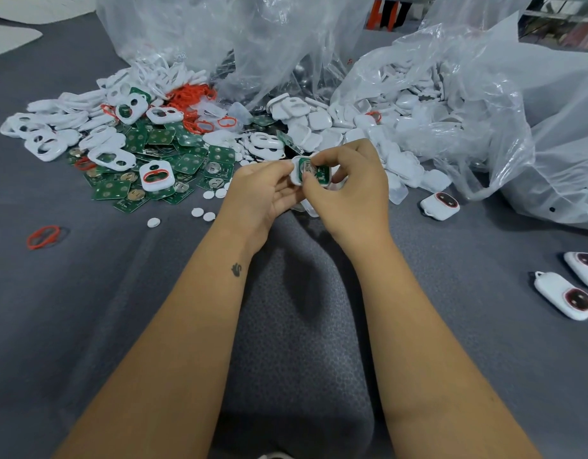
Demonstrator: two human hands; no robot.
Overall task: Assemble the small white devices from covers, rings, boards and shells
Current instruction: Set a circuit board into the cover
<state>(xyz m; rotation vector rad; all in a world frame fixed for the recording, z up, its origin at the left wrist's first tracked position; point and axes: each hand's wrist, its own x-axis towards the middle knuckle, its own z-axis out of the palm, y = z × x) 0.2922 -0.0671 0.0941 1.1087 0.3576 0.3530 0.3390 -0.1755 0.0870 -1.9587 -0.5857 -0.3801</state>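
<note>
Both forearms are bare and reach forward from the lower edge of the view, coming closer to each other toward the hands. The left hand point(256, 190) is turned with its palm partly up, and its fingers are curled around the left side of a small white part with a green board point(314, 172). The right hand point(350, 187) is beside it, back of the hand up, and its thumb and bent fingers pinch the same part from the right. The two hands touch each other. A small dark tattoo point(237, 270) is on the left wrist.
</note>
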